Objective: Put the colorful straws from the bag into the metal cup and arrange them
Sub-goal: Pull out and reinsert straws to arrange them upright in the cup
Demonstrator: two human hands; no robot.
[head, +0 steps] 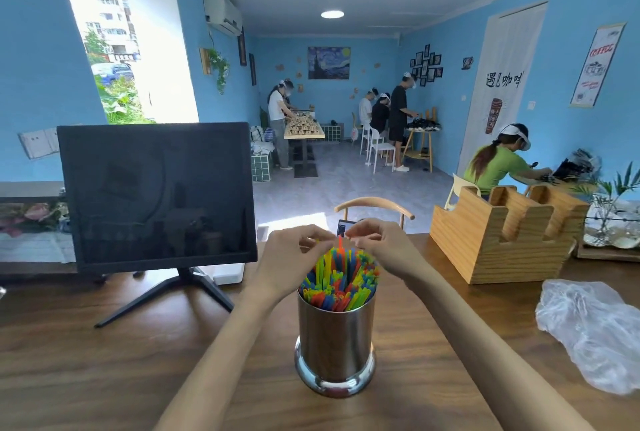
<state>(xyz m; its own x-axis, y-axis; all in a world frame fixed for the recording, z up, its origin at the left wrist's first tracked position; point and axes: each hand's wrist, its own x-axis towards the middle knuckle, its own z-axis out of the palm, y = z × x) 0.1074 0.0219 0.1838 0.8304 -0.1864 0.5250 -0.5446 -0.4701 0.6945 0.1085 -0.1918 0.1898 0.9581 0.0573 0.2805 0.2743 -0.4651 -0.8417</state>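
While the desk (104,354) carries a monitor (156,191) and the empty bag (588,330) at the right, the metal cup (335,337) stands central, full of straws (337,280). Left hand (294,254) and right hand (381,243) hover above, fingers (360,228) curled narrow, seemingly pinching one red straw (340,243) to level it.

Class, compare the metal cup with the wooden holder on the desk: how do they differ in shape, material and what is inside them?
The metal cup is a shiny round cylinder; the wooden holder is a pale, boxy block with stepped slots. The cup is packed with colorful straws, while no contents show in the holder's slots. Both hands work above the cup; nothing touches the holder. Both stand upright on the same wooden desk.
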